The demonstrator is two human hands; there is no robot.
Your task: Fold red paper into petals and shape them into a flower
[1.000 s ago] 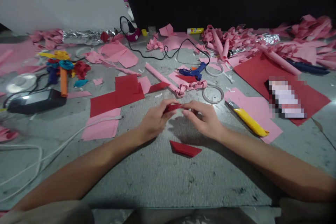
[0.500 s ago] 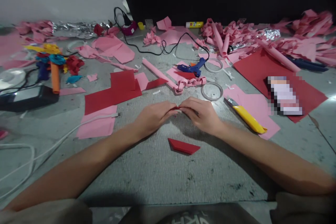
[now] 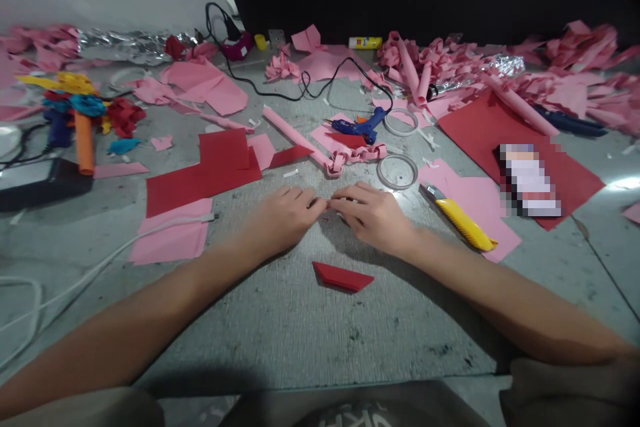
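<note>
My left hand (image 3: 283,217) and my right hand (image 3: 377,217) meet fingertip to fingertip above the middle of the table. Between them they pinch a small folded piece of red paper, now almost wholly covered by the fingers. Just in front of my hands, on the grey tabletop (image 3: 280,333), lies another folded strip of red paper (image 3: 344,277) with slanted ends. Beyond the fingers are a pink paper chain (image 3: 367,153) and a ring-shaped roll of tape (image 3: 397,171). A yellow box cutter (image 3: 467,223) rests right of my right hand on pink paper.
Red sheets (image 3: 200,180) and a white cable (image 3: 150,233) lie to the left. A blue glue gun (image 3: 363,125) with a black cord sits behind the chain. At right, a phone (image 3: 533,180) rests on a red sheet (image 3: 475,120). Crumpled pink paper (image 3: 450,60) lines the back.
The red paper showed in my left hand earlier; my fingers have since closed over it. My left hand has turned knuckles up. The view has shifted slightly, moving the whole table leftward.
</note>
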